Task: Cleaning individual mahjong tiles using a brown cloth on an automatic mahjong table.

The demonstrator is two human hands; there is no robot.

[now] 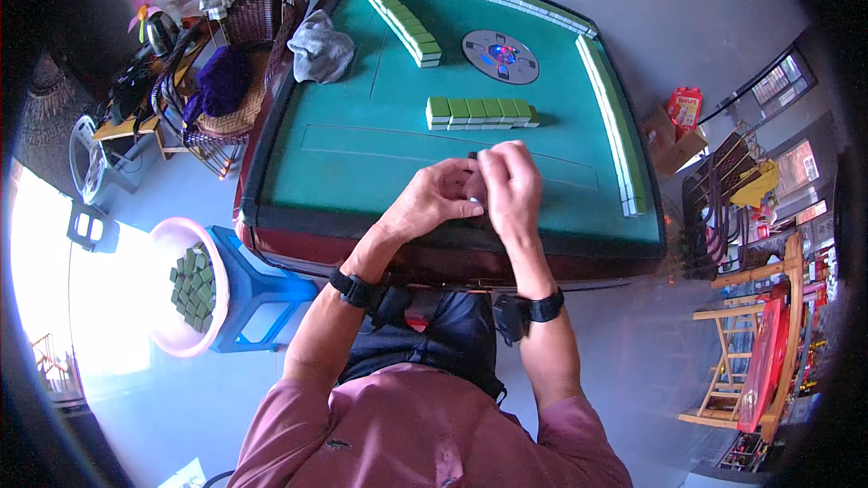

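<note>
My left hand [434, 193] and my right hand [512, 179] meet above the near edge of a green-topped mahjong table [366, 176]. Between them is a small dark object [475, 186], mostly covered by fingers, so its kind is unclear. My left fingers curl around it, with the thumb near a small white spot. The right hand is closed against its other side and slightly blurred. Just beyond the hands stands a short stacked row of green-backed mahjong tiles [478, 112].
Longer tile rows lie at the left [403, 24], far edge [508, 0] and right [610, 125], around a round centre console [500, 56]. A grey cloth [320, 47] rests on the left rim. Loose tiles fill a pink basin [157, 285] on a blue stool [254, 285].
</note>
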